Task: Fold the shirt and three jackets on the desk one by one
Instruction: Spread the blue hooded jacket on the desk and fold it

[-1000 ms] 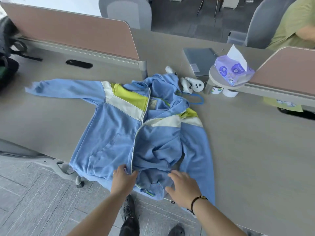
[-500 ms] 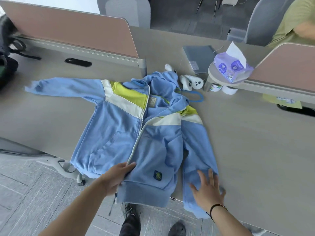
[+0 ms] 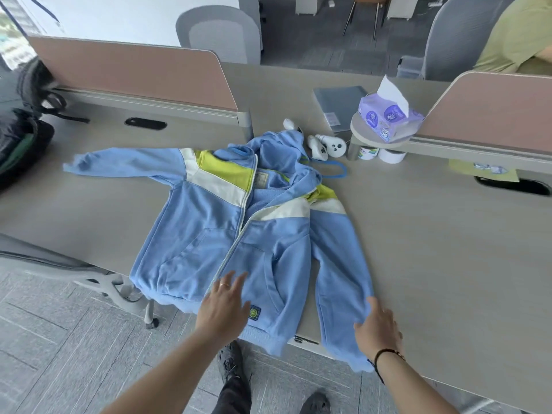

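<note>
Since a moment ago the jacket point(image 3: 239, 234) is spread flatter on the bench point(image 3: 433, 249), smoothed by open hands, left point(image 3: 222, 306), right point(image 3: 378, 330); sleeves likely get folded inward next.

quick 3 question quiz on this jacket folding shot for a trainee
1. True or false: the blue jacket lies front side up on the desk.
2. Which sleeve is stretched out sideways: the one on the left of the view or the right?
3. What sits under the right hand? A) hood B) sleeve cuff C) tissue pack

Key: 1 true; 2 left; 3 B. The left hand lies flat near the hem.
</note>
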The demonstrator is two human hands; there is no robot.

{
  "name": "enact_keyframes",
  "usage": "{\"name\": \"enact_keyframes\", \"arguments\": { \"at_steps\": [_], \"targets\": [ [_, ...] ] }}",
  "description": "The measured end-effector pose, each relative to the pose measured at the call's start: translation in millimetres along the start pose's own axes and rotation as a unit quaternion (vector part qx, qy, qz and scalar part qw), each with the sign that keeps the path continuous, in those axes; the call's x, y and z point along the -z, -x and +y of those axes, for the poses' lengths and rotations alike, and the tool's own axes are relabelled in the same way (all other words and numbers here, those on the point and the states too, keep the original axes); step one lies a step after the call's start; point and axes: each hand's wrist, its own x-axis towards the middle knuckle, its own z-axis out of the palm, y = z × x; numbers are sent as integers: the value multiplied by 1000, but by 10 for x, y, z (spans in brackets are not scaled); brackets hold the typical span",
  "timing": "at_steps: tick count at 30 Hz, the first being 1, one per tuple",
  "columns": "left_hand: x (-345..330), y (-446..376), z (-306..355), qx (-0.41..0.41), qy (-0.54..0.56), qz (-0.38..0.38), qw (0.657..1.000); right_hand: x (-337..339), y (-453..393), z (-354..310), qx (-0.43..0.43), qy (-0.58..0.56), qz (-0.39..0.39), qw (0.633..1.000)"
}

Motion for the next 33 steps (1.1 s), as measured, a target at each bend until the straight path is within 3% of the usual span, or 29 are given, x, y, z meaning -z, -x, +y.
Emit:
{"name": "enact_keyframes", "arguments": {
  "at_steps": [4,9,14,26,33],
  "targets": [
    [-36,73,473,-21,-2,-28,999,-55,42,46,-80,-199,2,977],
    [-97,44,785,-68,-7,-55,996,189,15,296,-79,-203,-87,972],
    [-175,-164,871,-88,4,-92,992,580,-45,462,-84,-329,-49,939],
    [-66,-716,1736,-178,110,-112,971,2070,-250,195,-7,-208,-51,977],
    [-58,-944,2003,-83,160,-146,973,2421,-684,139,69,-69,-34,995]
  ]
}}
